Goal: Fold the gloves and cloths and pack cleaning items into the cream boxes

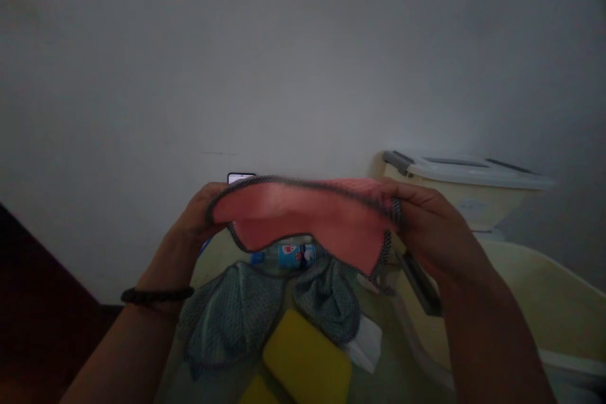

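A pink cleaning cloth [303, 208] with a dark stitched border is stretched between my two hands, folded over and sagging in the middle. My left hand [201, 211] grips its left end; a dark braided band circles that wrist. The right end is pinched in my right hand [419, 221]. Below the cloth lie two crumpled grey-green cloths, one at the left [241, 312] and a smaller one at the right [329, 297]. A plastic bottle [296, 256] with a blue label lies on its side behind them, partly covered by the pink cloth.
A yellow sponge-like block [307, 356] lies at the front, with another yellow piece [258, 391] beside it. White tissue [367, 344] sits near the right cloth. An open cream bin [534, 284] and a lidded container [454, 196] stand at right. A phone [240, 177] shows behind the cloth.
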`<state>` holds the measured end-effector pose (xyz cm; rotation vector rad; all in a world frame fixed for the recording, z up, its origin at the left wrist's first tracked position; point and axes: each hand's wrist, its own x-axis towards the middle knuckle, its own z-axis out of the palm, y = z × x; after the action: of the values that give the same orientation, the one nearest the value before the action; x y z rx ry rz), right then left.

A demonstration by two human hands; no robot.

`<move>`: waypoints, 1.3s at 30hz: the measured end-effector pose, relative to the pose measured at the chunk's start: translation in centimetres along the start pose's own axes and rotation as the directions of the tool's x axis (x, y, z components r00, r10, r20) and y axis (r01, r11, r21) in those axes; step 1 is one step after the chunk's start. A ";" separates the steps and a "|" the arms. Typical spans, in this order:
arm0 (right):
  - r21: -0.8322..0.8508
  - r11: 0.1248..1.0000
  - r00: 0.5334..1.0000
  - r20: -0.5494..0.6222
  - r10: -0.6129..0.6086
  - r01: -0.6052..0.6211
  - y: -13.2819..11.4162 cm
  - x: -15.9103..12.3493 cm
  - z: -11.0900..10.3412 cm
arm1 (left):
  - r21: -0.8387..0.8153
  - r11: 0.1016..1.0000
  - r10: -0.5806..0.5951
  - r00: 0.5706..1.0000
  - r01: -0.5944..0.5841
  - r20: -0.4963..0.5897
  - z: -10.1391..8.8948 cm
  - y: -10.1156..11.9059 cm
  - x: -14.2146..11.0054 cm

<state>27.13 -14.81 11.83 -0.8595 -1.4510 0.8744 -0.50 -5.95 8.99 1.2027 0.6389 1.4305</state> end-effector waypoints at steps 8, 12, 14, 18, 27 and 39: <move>-0.170 0.981 0.983 -0.140 -0.117 0.093 0.3 0.4 0.5 | 0.059 0.988 0.149 0.969 -0.140 -0.196 0.9 -0.4 1.1; -0.119 0.988 0.975 -0.187 -0.116 0.095 0.3 0.8 0.2 | 0.232 0.961 0.195 0.965 -0.152 -0.175 1.5 0.2 0.5; -0.165 0.982 0.980 -0.160 -0.115 0.089 0.1 0.8 0.1 | 0.244 0.958 0.196 0.967 -0.154 -0.163 1.6 0.5 0.2; -0.352 0.930 0.977 -0.134 -0.163 0.107 -0.1 0.5 0.0 | 0.225 0.965 0.167 0.975 -0.132 -0.146 1.3 0.8 0.2; -0.616 0.742 0.899 -0.122 -0.421 0.264 0.0 0.6 -0.3 | 0.062 0.996 0.061 0.996 -0.057 -0.064 0.1 0.5 0.7; -0.725 0.678 0.975 0.215 0.057 0.120 0.4 -0.3 -0.7 | 0.244 0.964 0.152 0.970 -0.103 -0.191 2.4 1.8 0.1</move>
<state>27.87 -14.93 11.38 -1.3557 -2.0655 0.3214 0.99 -6.84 11.39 1.3049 0.9082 1.6399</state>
